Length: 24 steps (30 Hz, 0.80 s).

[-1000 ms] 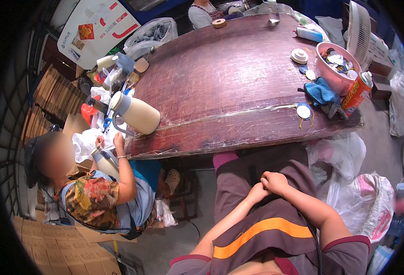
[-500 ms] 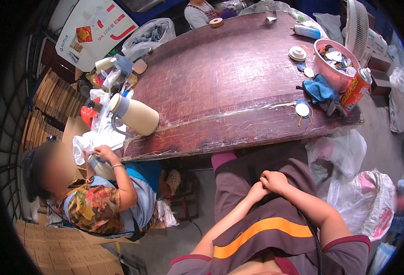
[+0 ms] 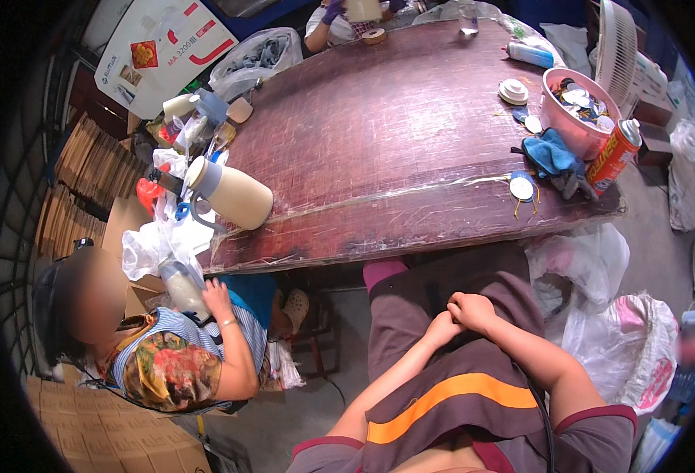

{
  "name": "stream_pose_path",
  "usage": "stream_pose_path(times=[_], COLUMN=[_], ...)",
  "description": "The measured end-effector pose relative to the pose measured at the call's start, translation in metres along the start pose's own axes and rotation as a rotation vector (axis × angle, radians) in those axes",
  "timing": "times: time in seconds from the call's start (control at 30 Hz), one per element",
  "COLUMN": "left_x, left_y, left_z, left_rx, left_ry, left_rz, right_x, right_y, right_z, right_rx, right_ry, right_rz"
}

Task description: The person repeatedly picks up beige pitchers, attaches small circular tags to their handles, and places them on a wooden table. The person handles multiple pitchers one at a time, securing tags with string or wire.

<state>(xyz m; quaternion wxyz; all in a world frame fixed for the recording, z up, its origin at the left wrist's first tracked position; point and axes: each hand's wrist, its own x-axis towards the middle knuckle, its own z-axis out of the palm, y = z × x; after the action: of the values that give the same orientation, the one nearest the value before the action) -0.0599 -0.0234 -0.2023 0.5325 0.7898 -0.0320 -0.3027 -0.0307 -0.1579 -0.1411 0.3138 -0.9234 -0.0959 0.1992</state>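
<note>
My left hand (image 3: 443, 329) and my right hand (image 3: 474, 310) rest clasped together on my lap, over a dark apron (image 3: 458, 366) with an orange band. The fingers of both are closed, the right laid over the left, and no object shows in them. The wooden table's front edge lies just beyond my knees. On its left part a cream jug (image 3: 239, 197) with a grey collar and handle lies tilted. Nearest on the right side of the table is a round white-and-blue tag (image 3: 522, 187) with yellow string.
At left, a seated co-worker's hand (image 3: 218, 299) touches another jug (image 3: 183, 288). Across the table, a person in purple gloves holds a cream jug (image 3: 363, 9). On the right stand a pink bucket (image 3: 556, 118) of round tags, a spray can (image 3: 615, 156) and a blue cloth (image 3: 551, 151).
The co-worker at left has shifted the jug and lowered an arm beside it. Across the table, the other person has raised a jug into view. My hands have stayed still.
</note>
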Motion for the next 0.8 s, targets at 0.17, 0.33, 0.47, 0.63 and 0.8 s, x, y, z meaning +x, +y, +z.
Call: stream_pose_path(times=[0.17, 0.33, 0.47, 0.63, 0.8], left_x=[0.002, 0.002, 0.003, 0.005, -0.007], left_y=[-0.012, -0.008, -0.019, -0.029, 0.006], left_z=[0.003, 0.002, 0.004, 0.010, -0.002], left_rx=[-0.136, -0.030, -0.102, -0.226, -0.134], left_ry=[0.001, 0.016, 0.002, -0.043, -0.047], left_rz=[0.010, 0.036, 0.012, 0.128, 0.027], right_x=[0.000, -0.001, -0.004, 0.000, 0.054], right_y=[0.000, 0.000, -0.004, -0.020, -0.055], right_z=[0.002, 0.002, -0.001, -0.026, -0.119], right_rx=[-0.001, -0.006, 0.077, 0.401, 0.199], right_ry=[-0.005, 0.002, 0.009, 0.109, 0.306], right_rz=[-0.002, -0.007, -0.031, -0.168, -0.347])
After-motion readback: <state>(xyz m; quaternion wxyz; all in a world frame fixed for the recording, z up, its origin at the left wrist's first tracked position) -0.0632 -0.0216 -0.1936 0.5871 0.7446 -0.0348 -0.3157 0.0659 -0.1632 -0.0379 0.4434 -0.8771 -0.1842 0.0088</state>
